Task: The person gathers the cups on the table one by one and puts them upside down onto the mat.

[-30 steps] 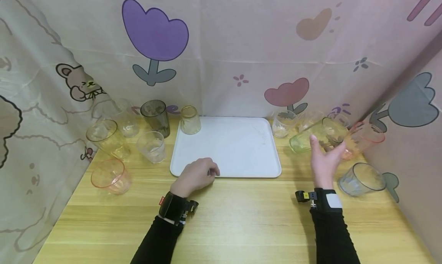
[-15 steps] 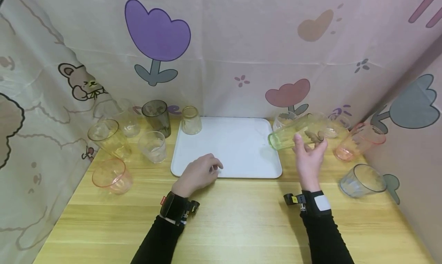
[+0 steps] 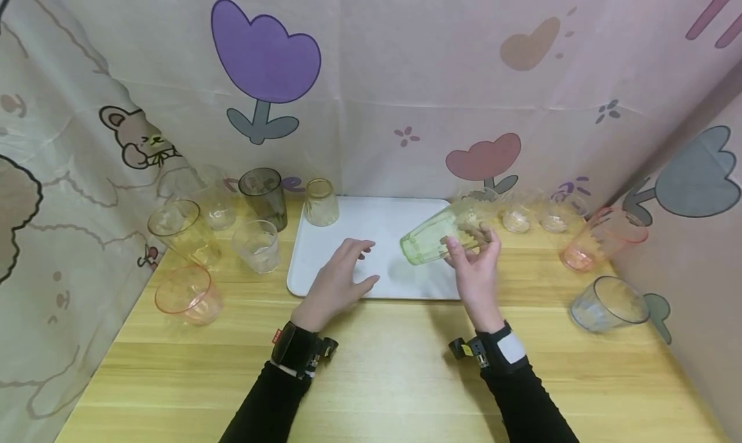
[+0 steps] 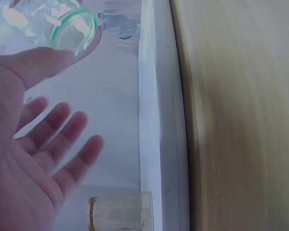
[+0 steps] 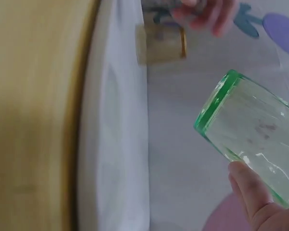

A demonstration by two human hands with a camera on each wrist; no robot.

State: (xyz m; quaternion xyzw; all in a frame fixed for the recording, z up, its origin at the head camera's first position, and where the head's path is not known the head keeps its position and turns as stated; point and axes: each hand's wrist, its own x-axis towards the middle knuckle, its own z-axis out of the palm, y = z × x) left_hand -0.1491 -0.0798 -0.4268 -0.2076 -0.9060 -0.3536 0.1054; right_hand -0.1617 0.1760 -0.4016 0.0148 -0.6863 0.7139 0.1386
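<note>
My right hand [image 3: 478, 279] grips a green-tinted clear glass [image 3: 430, 238], tilted on its side with the base toward the left, above the right part of a white tray [image 3: 377, 272]. In the right wrist view the glass [image 5: 260, 130] shows its thick green base edge. Over the tray's front left, my left hand [image 3: 339, 279] has thumb and fingers spread, holding nothing, apart from the glass. In the left wrist view its fingers [image 4: 84, 154] are spread out. An amber-tinted glass [image 3: 321, 205] stands upside down at the tray's back left corner.
Left of the tray stand a dark grey glass [image 3: 263, 201], a yellow glass [image 3: 188, 237], a pink glass [image 3: 194, 301] and clear ones [image 3: 257, 250]. To the right are an orange glass [image 3: 597, 243], a bluish-grey glass [image 3: 605, 308] and several clear glasses [image 3: 516, 217]. A curtain hangs behind.
My right hand has carried the green glass leftward from the right-hand group to above the tray. My left hand has opened its fingers and risen slightly.
</note>
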